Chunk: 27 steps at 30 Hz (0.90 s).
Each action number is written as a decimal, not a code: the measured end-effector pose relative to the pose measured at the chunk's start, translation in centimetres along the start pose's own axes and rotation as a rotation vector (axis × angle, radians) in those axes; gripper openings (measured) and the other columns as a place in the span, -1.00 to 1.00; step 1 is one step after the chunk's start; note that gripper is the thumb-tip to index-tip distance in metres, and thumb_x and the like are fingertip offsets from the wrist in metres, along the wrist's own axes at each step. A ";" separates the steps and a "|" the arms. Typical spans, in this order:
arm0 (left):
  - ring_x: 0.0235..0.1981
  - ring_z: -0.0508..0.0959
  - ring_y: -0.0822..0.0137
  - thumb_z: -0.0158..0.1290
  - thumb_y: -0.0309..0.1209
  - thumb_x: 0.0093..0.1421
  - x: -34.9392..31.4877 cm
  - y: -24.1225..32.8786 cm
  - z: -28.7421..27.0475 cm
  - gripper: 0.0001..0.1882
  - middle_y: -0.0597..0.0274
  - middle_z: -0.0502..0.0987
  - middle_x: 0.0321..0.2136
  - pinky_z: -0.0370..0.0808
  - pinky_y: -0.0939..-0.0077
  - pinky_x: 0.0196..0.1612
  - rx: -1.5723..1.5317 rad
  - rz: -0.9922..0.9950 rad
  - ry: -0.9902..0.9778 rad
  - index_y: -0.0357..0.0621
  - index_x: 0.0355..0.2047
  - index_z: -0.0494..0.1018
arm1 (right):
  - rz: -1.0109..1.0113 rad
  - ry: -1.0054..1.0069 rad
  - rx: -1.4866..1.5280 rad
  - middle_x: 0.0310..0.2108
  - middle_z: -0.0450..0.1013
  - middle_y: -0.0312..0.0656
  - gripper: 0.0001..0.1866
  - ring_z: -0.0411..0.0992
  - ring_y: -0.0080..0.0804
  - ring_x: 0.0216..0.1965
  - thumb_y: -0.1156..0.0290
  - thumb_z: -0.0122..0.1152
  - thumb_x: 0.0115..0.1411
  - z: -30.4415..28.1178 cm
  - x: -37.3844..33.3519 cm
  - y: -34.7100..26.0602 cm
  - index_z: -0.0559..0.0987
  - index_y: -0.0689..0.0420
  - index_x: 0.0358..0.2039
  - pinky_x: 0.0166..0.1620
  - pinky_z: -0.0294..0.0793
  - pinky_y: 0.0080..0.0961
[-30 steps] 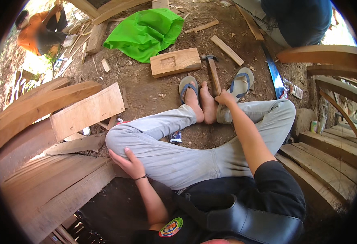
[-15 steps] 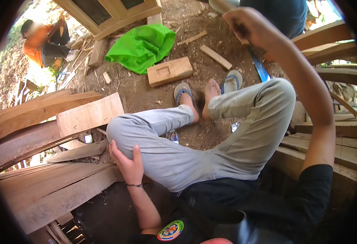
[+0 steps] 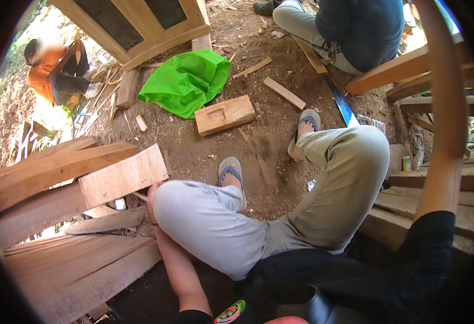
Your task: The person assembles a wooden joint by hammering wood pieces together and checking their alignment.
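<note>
My left hand is down beside my left knee, mostly hidden by the trouser leg. Its visible edge lies close to the corner of a short pale board; whether they touch, I cannot tell. The fingers do not show. My right arm is raised along the right side and runs out at the top edge, so that hand is out of the picture. On the ground ahead rest a wooden block with a rectangular recess and a bright green cloth or bag.
Stacked planks flank me at left, with more timber at right. Ahead lie a blue saw-like blade and a thin wood strip. A panelled wooden frame stands beyond. One person sits far left, another at upper right.
My left hand has left the top of my knee and dropped to its outer side by the board. My right hand has risen out of view. My feet have moved apart, both in sandals now.
</note>
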<state>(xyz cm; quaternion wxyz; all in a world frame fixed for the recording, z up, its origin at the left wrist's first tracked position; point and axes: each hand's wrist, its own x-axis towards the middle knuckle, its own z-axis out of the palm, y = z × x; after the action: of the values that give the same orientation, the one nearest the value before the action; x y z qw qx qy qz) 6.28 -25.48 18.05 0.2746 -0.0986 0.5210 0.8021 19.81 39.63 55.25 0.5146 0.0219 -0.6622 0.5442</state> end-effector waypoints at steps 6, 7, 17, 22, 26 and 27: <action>-0.36 0.56 0.31 0.03 -0.18 0.29 3.3 -1.1 6.2 -0.69 0.16 0.54 -0.36 0.52 0.40 -0.31 0.097 -0.193 0.417 -0.17 -0.14 0.37 | 0.931 0.085 -0.185 -0.67 0.22 -0.37 -0.91 0.20 -0.56 -0.67 0.41 0.05 0.02 -9.0 -17.3 21.0 0.35 0.02 -0.58 -0.60 0.09 -0.57; -0.32 0.56 0.30 0.01 -0.14 0.30 5.5 -1.5 3.4 -0.61 0.17 0.53 -0.29 0.54 0.40 -0.33 0.107 -0.173 0.333 -0.07 0.02 0.30 | 0.923 0.079 -0.291 -0.70 0.21 -0.39 -0.93 0.17 -0.57 -0.70 0.42 0.04 0.00 -11.4 -21.6 23.3 0.37 0.01 -0.58 -0.62 0.06 -0.55; 0.33 0.02 -0.18 0.08 0.04 0.20 34.6 3.6 17.5 -0.16 -0.07 -0.08 0.37 0.28 -0.13 0.18 0.588 -0.238 0.011 0.21 0.39 -0.06 | 1.848 0.187 -0.686 -0.72 0.34 -0.25 -0.76 0.27 -0.39 -0.74 0.20 0.09 0.04 -19.4 -52.8 30.5 0.45 0.09 -0.61 -0.65 0.24 -0.42; 0.36 0.01 0.00 0.11 -0.03 0.18 48.7 3.6 15.6 -0.19 -0.05 0.01 0.36 0.02 -0.13 0.33 0.402 -0.200 0.092 0.08 0.35 0.03 | 2.022 0.265 -0.636 -0.72 0.27 -0.31 -0.78 0.22 -0.48 -0.76 0.21 0.11 0.08 -18.3 -53.9 29.9 0.42 0.06 -0.55 -0.66 0.19 -0.48; 0.06 0.44 0.07 -0.12 -0.27 0.34 52.2 8.0 7.9 -0.49 -0.01 0.41 0.07 0.36 0.17 0.19 0.205 0.114 0.132 -0.30 0.21 0.22 | 2.021 0.379 -0.543 -0.73 0.22 -0.36 -0.80 0.18 -0.54 -0.77 0.21 0.12 0.12 -18.8 -51.3 28.4 0.41 0.03 -0.50 -0.68 0.15 -0.52; 0.01 0.49 0.04 -0.17 -0.32 0.33 52.0 10.9 6.3 -0.55 -0.01 0.45 0.02 0.42 0.20 0.14 0.278 0.190 0.284 -0.30 0.17 0.27 | 1.992 0.436 -0.521 -0.73 0.20 -0.38 -0.81 0.17 -0.54 -0.76 0.22 0.14 0.13 -18.2 -49.8 27.9 0.40 0.03 -0.45 -0.68 0.15 -0.54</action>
<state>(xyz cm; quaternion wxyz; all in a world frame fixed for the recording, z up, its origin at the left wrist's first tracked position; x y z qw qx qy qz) -42.04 -5.64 6.21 0.1328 -0.1224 0.6670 0.7228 38.72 38.04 -1.57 -0.0686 -0.7422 -0.3707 0.5541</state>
